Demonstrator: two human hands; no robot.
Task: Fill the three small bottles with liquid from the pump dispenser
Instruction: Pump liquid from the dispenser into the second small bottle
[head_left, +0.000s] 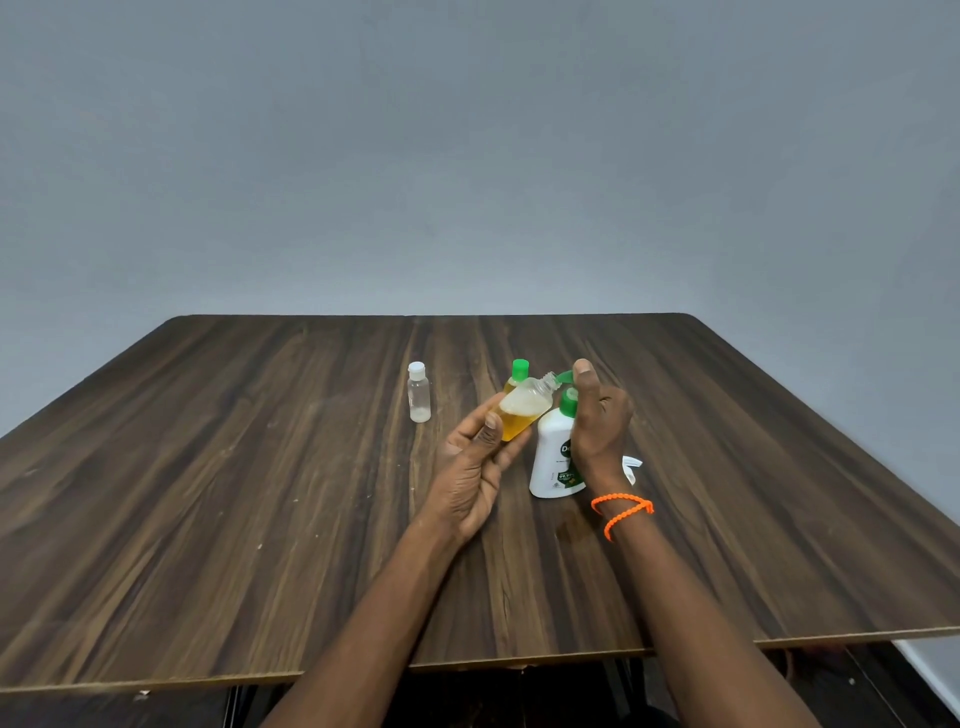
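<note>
Just right of centre in the frame, the left hand (475, 457) has its grip closed round a small clear bottle (524, 408), thumb across the front and fingers behind. The bottle is tilted, open neck up and to the right, meeting the green spout of the pump dispenser (556, 457). The right hand (597, 415) rests on the pump head with the thumb upright on top; its fingers lie behind the pump, so how far that grip is closed I cannot tell.

What could go wrong: the neck is narrow and the bottle is held at a slant in the air, so a firm press could send liquid past the mouth and onto the desk (260, 493). The bottle looks roughly half full, amber below and froth above; the foam may hide the true level and spill over first. Soap on smooth plastic would also make it slip in the fingers.

The dispenser is white, opaque and rounded, with a green printed label. Behind the held bottle stands a green-capped bottle (517, 376), its body mostly hidden, seemingly amber inside. Further left stands a white-capped bottle (418, 397), clear and nearly empty. The desk is dark wood-grain laminate, flat with rounded corners. An orange cord bracelet (621, 512) circles the right wrist
</note>
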